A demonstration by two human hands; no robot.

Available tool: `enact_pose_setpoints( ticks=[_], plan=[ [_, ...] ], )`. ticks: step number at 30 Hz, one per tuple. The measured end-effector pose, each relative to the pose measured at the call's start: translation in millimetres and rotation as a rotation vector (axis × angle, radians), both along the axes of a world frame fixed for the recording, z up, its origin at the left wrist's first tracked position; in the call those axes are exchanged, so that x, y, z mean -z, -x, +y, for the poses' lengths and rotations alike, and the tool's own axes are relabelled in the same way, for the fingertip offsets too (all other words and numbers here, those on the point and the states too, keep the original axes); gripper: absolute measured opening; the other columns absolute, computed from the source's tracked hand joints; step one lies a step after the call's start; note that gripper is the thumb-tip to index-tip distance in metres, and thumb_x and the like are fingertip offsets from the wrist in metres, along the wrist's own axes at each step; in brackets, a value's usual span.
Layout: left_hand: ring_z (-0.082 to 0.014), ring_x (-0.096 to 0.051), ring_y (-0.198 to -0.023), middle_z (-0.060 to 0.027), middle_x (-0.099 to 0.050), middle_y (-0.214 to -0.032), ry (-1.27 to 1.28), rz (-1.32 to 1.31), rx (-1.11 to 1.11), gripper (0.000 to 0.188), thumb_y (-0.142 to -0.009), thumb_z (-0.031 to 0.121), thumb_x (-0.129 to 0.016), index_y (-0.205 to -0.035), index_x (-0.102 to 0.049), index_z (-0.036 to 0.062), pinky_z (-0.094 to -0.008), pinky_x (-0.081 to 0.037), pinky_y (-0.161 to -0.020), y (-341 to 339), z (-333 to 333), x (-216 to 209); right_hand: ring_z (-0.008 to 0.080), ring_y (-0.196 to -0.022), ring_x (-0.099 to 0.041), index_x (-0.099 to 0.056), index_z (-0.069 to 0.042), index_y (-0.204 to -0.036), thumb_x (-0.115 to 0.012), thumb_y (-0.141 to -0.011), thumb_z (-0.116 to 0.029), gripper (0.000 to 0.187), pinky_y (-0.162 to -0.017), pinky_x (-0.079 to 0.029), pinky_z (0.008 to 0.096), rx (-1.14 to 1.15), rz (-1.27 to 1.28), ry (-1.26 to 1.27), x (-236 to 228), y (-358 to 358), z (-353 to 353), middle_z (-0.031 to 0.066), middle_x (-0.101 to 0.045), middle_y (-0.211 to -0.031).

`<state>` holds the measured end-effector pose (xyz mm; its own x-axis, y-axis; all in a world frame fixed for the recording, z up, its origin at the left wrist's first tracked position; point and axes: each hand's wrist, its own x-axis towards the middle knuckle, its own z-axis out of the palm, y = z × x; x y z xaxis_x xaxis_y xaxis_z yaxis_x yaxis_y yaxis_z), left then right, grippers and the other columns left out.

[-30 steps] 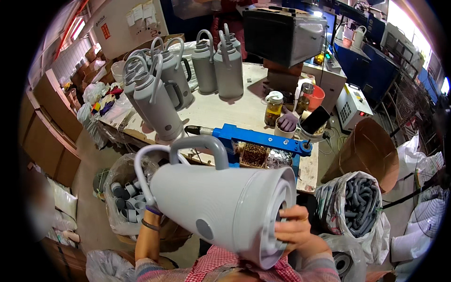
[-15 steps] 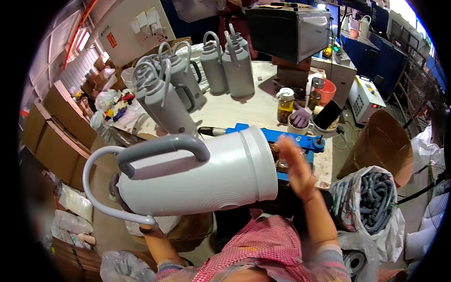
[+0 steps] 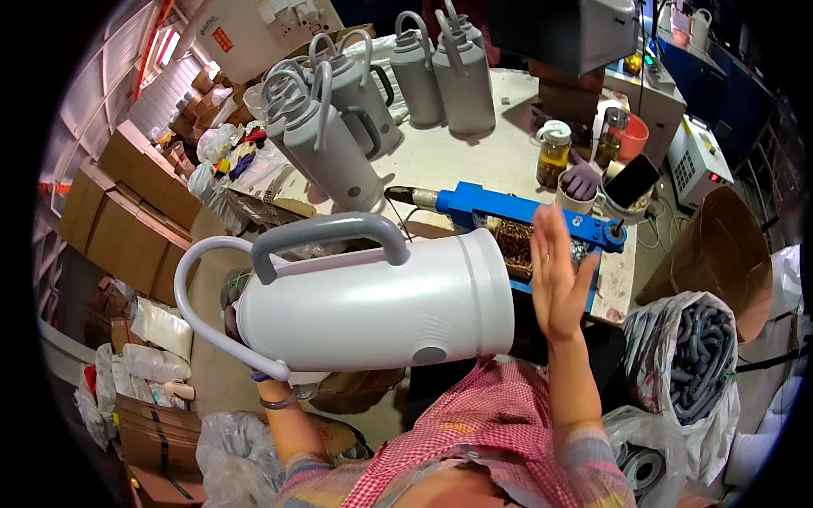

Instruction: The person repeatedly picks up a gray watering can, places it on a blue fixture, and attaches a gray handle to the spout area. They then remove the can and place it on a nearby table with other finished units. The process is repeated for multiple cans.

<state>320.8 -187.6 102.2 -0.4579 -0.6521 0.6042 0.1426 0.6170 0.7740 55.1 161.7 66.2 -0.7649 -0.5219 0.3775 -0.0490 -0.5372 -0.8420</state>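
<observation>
A large grey kettle-like jug (image 3: 364,305) lies sideways in the air in front of me, its base toward the right. A darker grey handle (image 3: 339,229) runs along its upper side, and a pale bail loop (image 3: 190,296) arches past its neck. My left hand (image 3: 231,317), apparently in a dark purple glove, grips the neck end; the jug hides most of it. My bare right hand (image 3: 559,275) is held up just right of the base, fingers stretched, apart from the jug. Beyond the jug, a blue clamp-like fixture (image 3: 517,212) with a black-tipped tool sits on the table.
Several similar grey jugs (image 3: 466,89) stand at the back of the white table (image 3: 517,106). A box of small brass-coloured parts (image 3: 514,245), a jar (image 3: 553,157) and mugs are near the fixture. A white sack of grey handles (image 3: 703,356) stands at right; cardboard boxes (image 3: 106,224) at left.
The jug has turned slightly, so the round dark spot on its side shows more fully. My right hand has moved a little away from the base and its blur is gone. The view has shifted downward.
</observation>
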Motion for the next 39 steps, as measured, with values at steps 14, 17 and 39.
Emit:
enact_pose_setpoints(
  ticks=[14,17,39],
  plan=[
    [-0.0272,-0.059,-0.118,-0.0172,-0.061,-0.128,-0.179,0.080,-0.056,0.053,-0.093,0.035,-0.057,-0.130,-0.055,-0.0026,-0.0412,-0.046,-0.101,-10.6,-23.2,28.8,0.0273,-0.111,-0.056,-0.054,0.008,-0.129,-0.046,-0.094,-0.068,0.084,-0.101,-0.041,0.0385,0.507,0.205,-0.059,75.3,-36.2,-30.8,0.0157,-0.059,-0.119],
    [-0.0283,-0.055,-0.118,-0.0165,-0.060,-0.123,0.214,0.075,-0.019,0.046,-0.094,0.035,-0.051,-0.120,-0.058,-0.0015,-0.0452,-0.045,-0.103,15.5,56.3,-67.1,0.0228,-0.103,-0.059,-0.058,0.006,-0.124,-0.048,-0.099,-0.059,0.071,-0.093,-0.046,0.0348,0.388,-0.383,0.081,89.6,-17.3,-89.9,0.0113,-0.064,-0.113],
    [-0.0274,-0.069,-0.075,-0.0108,-0.071,-0.083,0.754,-0.577,-0.412,0.042,-0.079,0.038,-0.075,-0.109,-0.072,0.0091,-0.0372,-0.055,-0.071,125.0,-144.9,-137.3,0.0436,-0.145,-0.025,-0.029,0.011,-0.146,-0.059,-0.096,-0.042,0.079,-0.120,-0.019,0.0457,-0.035,0.889,-0.250,-142.4,30.1,-228.7,0.0321,-0.030,-0.152]
  ],
)
